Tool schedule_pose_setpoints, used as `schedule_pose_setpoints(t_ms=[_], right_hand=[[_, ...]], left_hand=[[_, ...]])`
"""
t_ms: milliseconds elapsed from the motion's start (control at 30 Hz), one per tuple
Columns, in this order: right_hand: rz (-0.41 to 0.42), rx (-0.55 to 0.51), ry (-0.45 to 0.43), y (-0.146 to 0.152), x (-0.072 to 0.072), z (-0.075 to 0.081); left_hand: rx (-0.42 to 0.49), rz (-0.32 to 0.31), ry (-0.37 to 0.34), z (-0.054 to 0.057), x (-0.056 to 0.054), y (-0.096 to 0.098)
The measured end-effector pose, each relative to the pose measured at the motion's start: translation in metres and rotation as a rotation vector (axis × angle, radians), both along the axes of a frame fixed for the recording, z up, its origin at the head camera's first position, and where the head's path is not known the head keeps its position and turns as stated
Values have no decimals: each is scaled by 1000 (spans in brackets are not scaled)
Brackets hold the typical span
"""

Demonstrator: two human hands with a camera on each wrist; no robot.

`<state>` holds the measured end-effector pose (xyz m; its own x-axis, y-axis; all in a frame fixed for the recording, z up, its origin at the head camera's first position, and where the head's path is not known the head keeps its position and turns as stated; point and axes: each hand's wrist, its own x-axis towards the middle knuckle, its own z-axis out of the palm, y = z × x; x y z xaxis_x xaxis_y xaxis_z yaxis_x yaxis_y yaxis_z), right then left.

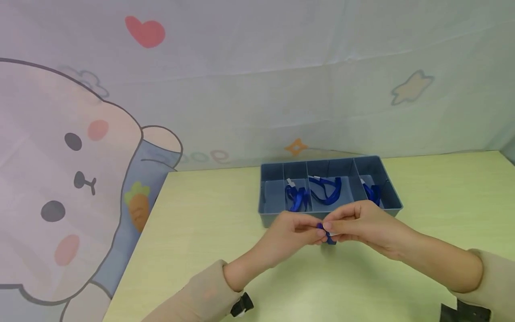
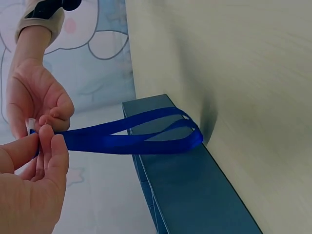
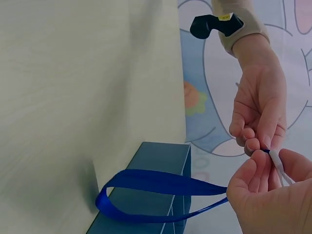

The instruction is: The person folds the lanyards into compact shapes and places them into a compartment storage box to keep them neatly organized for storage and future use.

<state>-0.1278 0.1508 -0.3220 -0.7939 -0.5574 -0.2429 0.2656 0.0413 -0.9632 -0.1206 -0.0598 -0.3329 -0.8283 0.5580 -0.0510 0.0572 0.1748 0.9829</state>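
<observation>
Close in front of the box, my left hand [image 1: 295, 232] and right hand [image 1: 364, 226] meet fingertip to fingertip. Between them they pinch the gathered end of a blue lanyard [image 2: 107, 141], whose flat ribbon hangs below in long loops. A narrow white piece [image 3: 276, 162] at that end sits between the thumb and fingers of my right hand. My left thumb and forefinger pinch the blue ribbon right beside it. Fingers hide most of the pinched part. The loops overlap the box's outer wall in both wrist views.
A blue-grey divided box [image 1: 267, 219] stands on the pale yellow table [image 1: 209, 210]. More blue lanyards with white ends lie in its compartments, such as one bundle [image 1: 297, 197] and one looser loop [image 1: 331, 192]. Behind the table hangs a printed cloth [image 1: 257, 98].
</observation>
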Motion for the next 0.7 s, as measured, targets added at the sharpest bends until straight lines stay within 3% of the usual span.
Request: schedule_pose_setpoints(t_ms=[267,500,700], right_hand=[[-48,-39,-48,0,-2,-3],[-40,-148,-102,-2,-4,-4],[4,-144,-77,-3,-7,-5]], left_hand=[[-44,36,49,-4,-2,3],[-65,92,168,-10,-2,6],[-17,151,116,-11,1,8]])
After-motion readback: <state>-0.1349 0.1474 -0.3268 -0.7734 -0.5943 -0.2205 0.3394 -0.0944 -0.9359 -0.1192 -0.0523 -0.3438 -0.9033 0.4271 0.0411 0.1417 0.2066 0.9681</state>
